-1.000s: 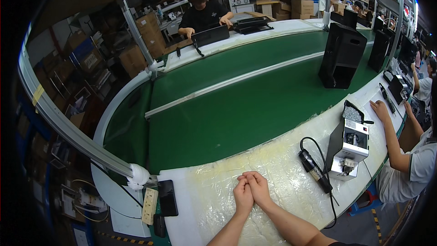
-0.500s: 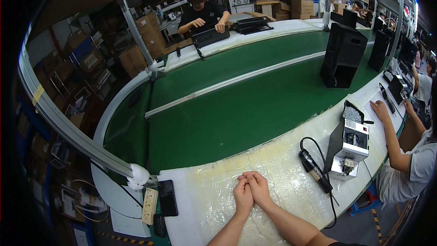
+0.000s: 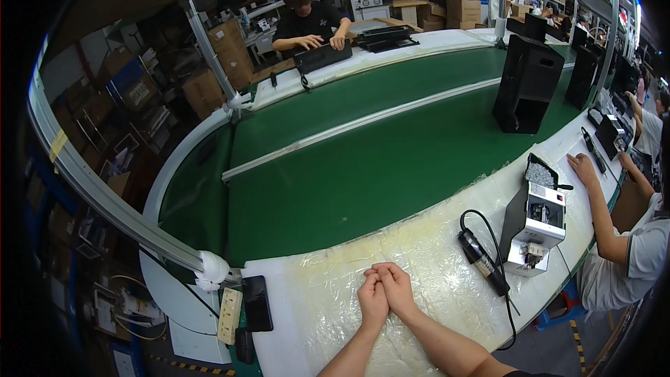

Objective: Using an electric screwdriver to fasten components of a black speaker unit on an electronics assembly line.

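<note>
My left hand (image 3: 373,301) and my right hand (image 3: 398,290) rest together on the plastic-covered bench top (image 3: 321,307). Their fingers are curled in against each other, and no object shows in them. To the right of my hands lies a black electric screwdriver (image 3: 481,260) with a looped cable. Beyond it stands a white and grey screw feeder (image 3: 532,227), with a black scoop (image 3: 541,173) of small metal screws behind it. A black phone (image 3: 257,304) lies on the left, next to a cream power strip (image 3: 229,315).
A green conveyor belt (image 3: 349,185) runs past the bench and carries a black speaker-like cabinet (image 3: 527,80). Across it, a person (image 3: 310,28) handles a black panel (image 3: 322,57). At the right, another person's arm (image 3: 601,209) rests on the bench. A metal post (image 3: 125,195) rises at left.
My hands have not moved. Across the belt, the person's hand has shifted over the black panel. The cabinet and a small mark on the belt sit slightly farther right.
</note>
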{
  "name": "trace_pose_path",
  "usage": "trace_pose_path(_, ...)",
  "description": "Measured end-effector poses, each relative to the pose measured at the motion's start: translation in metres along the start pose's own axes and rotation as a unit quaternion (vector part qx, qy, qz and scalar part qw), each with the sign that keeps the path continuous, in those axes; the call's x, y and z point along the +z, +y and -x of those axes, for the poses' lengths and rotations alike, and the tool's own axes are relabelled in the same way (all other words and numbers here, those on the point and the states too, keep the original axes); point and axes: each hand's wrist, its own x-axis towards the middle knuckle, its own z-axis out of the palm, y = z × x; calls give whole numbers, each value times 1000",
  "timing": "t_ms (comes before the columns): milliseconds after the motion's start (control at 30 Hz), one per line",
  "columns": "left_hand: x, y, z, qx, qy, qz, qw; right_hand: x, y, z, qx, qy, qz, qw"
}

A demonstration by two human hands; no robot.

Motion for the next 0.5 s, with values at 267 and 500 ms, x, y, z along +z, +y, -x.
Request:
trace_pose_path(267, 0, 0, 0, -3, 0, -1, 1000, 0, -1, 1, 15, -2, -21, 1000)
trace_pose_path(500, 0, -2, 0, -3, 0, 4, 1000, 1, -1, 0, 5, -1, -21, 1000)
